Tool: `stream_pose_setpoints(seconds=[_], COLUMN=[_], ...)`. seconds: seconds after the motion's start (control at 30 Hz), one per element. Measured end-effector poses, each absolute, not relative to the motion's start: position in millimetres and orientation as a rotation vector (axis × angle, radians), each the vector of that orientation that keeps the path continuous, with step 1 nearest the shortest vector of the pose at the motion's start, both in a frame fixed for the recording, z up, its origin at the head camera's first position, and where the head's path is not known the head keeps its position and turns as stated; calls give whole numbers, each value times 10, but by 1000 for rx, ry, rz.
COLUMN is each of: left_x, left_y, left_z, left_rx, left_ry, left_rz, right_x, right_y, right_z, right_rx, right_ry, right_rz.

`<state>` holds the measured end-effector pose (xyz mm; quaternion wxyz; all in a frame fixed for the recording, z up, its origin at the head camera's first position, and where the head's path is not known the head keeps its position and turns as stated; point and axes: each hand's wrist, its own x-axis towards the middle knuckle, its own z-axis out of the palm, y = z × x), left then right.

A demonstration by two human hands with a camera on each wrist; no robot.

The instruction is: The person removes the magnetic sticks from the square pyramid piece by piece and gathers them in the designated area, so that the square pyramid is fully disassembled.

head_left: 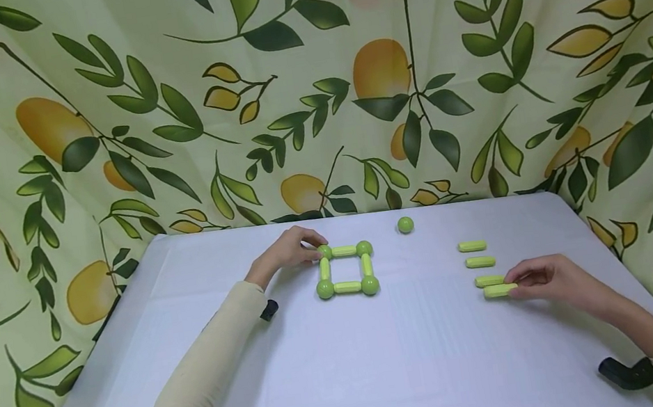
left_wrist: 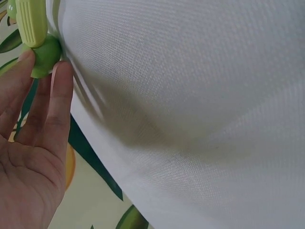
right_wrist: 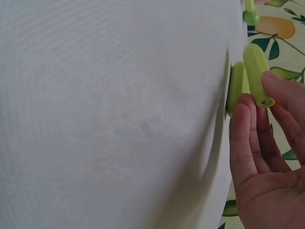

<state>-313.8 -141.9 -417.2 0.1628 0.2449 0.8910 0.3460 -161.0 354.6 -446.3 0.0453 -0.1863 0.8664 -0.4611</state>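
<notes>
Green rod (right_wrist: 256, 71) between pinching right fingers (right_wrist: 240, 133), corner ball (left_wrist: 46, 58) between pinching left fingers (left_wrist: 59, 100).

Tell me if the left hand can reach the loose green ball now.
Probably yes: the loose green ball lies uncovered, right of the square frame. But the left hand pinches a corner ball, so it would likely have to let go first.

1. Head cam: no legible txt, labels, brands, nos. or signs are showing.
2. L + R wrist cams: ditto, nothing readable is showing.
</notes>
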Motion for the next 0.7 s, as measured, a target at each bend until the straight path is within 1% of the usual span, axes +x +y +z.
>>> stream_pose_setpoints(seconds=[0.13,0.47,0.7], left_x=[-3133,-3129,-3119], left_y=[-1423,-1432,-1444], left_z=[-4171,-4170,-4177], left_rx=[708,686,735], left_ry=[2546,2542,2521], left_rz=[978,994,1039], right_x=[-1606,-1615,-1610], right_y=[3543,3488,3466], right_z=[-4512,-4533,-4535], right_rx=[-653,-628,-733], right_ry=[2630,2633,2680], right_rz=[-1389,-1302,-1286])
